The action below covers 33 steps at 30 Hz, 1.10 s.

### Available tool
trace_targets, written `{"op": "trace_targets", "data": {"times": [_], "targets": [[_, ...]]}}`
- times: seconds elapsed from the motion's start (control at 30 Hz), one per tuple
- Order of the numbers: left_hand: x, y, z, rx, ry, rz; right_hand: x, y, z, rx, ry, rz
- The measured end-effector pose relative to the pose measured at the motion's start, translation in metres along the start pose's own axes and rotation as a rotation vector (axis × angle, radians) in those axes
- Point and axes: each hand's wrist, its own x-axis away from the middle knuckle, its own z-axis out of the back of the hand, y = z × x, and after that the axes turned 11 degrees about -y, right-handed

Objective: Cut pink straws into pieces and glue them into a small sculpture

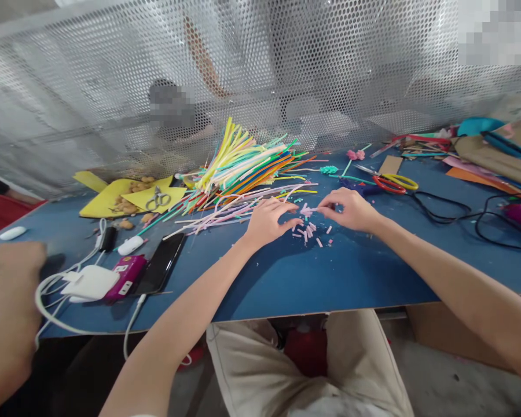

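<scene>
Near the middle of the blue table (pixel 260 289), my right hand (pixel 349 209) pinches a small pale lilac piece (pixel 307 211) between thumb and fingertips. My left hand (pixel 271 220) is on the other side of it, thumb and fingers apart, with nothing visibly gripped. Short cut pale pink bits (pixel 308 233) lie scattered just below the fingertips, with a few green crumbs among them. Long pale lilac strips (pixel 217 217) lie behind and left of my left hand. A large bundle of coloured strips (pixel 252 165) is piled farther back.
Scissors with red and yellow handles (pixel 393 180) lie behind my right hand. At left are a phone (pixel 162 263), a magenta box (pixel 125 277), white cables and yellow paper (pixel 108 197). Another person's arm (pixel 13 307) rests at far left. Perforated metal (pixel 330 69) stands behind.
</scene>
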Motion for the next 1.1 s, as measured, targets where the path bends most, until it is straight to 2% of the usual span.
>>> {"op": "trace_targets", "data": {"times": [0.17,0.3,0.43,0.6,0.7,0.87,0.97,1.1], "targets": [[0.001,-0.001,-0.008,0.077,-0.005,-0.054,0.000,-0.001,0.000,0.006,0.022,-0.003],[0.000,0.005,-0.006,0.111,0.021,-0.005,-0.001,-0.007,-0.002,-0.019,0.037,-0.013],[0.000,0.008,-0.006,0.126,0.048,0.006,-0.002,-0.010,-0.005,-0.098,0.122,-0.070],[0.001,0.008,-0.008,0.143,0.065,-0.012,-0.004,-0.008,-0.008,-0.108,0.034,0.028],[0.001,0.009,-0.007,0.138,0.074,-0.026,-0.004,-0.008,-0.009,-0.114,0.040,0.026],[0.000,0.012,-0.002,0.127,0.127,-0.016,-0.002,0.005,-0.008,-0.108,0.071,-0.076],[0.001,0.012,0.000,0.133,0.135,-0.016,-0.001,0.018,-0.006,-0.106,0.161,-0.204],[0.002,0.009,-0.002,0.153,0.165,-0.137,0.000,0.026,-0.001,-0.120,0.284,-0.314]]}}
